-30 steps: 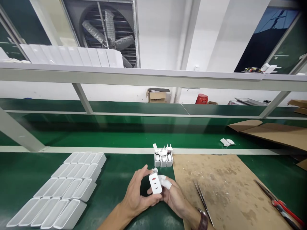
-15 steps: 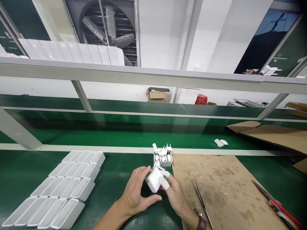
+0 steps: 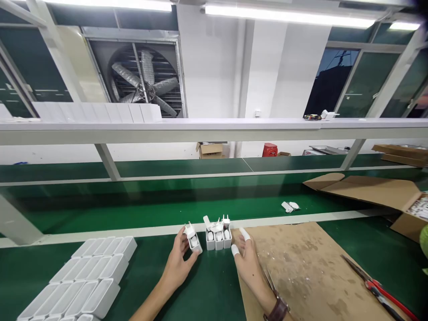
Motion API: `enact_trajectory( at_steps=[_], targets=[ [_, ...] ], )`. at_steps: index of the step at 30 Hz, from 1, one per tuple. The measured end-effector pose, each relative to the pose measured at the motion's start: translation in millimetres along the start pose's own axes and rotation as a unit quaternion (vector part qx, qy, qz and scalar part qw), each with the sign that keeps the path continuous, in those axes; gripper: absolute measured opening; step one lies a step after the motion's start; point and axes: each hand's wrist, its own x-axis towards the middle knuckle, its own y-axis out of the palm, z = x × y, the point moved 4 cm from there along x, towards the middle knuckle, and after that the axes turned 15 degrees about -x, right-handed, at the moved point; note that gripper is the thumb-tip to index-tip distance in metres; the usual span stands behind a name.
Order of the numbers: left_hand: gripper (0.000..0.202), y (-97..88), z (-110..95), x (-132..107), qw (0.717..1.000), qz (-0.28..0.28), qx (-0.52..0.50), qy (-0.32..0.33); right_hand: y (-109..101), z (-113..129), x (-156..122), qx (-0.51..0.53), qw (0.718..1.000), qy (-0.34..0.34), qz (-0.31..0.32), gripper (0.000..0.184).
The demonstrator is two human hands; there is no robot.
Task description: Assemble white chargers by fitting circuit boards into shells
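Note:
My left hand [image 3: 177,263] grips a small white plastic housing [image 3: 196,246] between thumb and fingers. The housing stands slightly tilted, with a round white part inside and a pronged white piece at its top. Just to its right, three similar filled housings [image 3: 219,244] stand side by side on the green bench. My right hand [image 3: 250,265], with white covers on two fingertips, is beside the rightmost of them. Its thumb and fingers are apart and hold nothing; whether a fingertip touches that housing I cannot tell.
Rows of hollow white housings [image 3: 100,296] lie at the left. A stained brown board [image 3: 301,263] is at the right, with tweezers [image 3: 269,280] partly under my right wrist and red-handled pliers [image 3: 376,285]. Behind lie small white parts [image 3: 290,206] and an open cardboard box [image 3: 374,189].
The white housing has gone from between both hands into my left hand, set down left of the group. My right hand has let go and moved right. The head view has tilted up.

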Motion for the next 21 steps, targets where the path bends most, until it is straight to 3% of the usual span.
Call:
enact_trajectory(
  at_steps=[5,10,13,16,18,21],
  targets=[
    [0.095,13.9,7.6,10.5,0.999,0.013,0.036,-0.021,33.2,-13.6,-5.0,0.043,0.992,0.044,0.114,0.076],
    [0.123,18.9,-6.4,-5.4,0.99,-0.079,0.116,0.007,45.8,0.0,-22.8,0.055,0.974,0.012,0.219,0.082],
    [0.138,22.6,-14.6,-10.3,0.975,-0.135,0.179,-0.006,34.6,10.3,-31.3,-0.042,0.974,-0.021,0.22,0.074],
    [0.142,31.2,-18.7,-7.2,0.956,-0.161,0.245,0.001,17.4,21.6,-35.6,-0.16,0.969,-0.077,0.173,0.075],
    [0.142,38.0,-18.1,-4.6,0.945,-0.174,0.276,0.018,8.2,27.4,-36.1,-0.216,0.958,-0.121,0.147,0.079],
    [0.133,45.3,-14.1,-1.5,0.931,-0.191,0.308,0.042,6.6,28.0,-34.7,-0.285,0.928,-0.177,0.162,0.078]
  ],
)
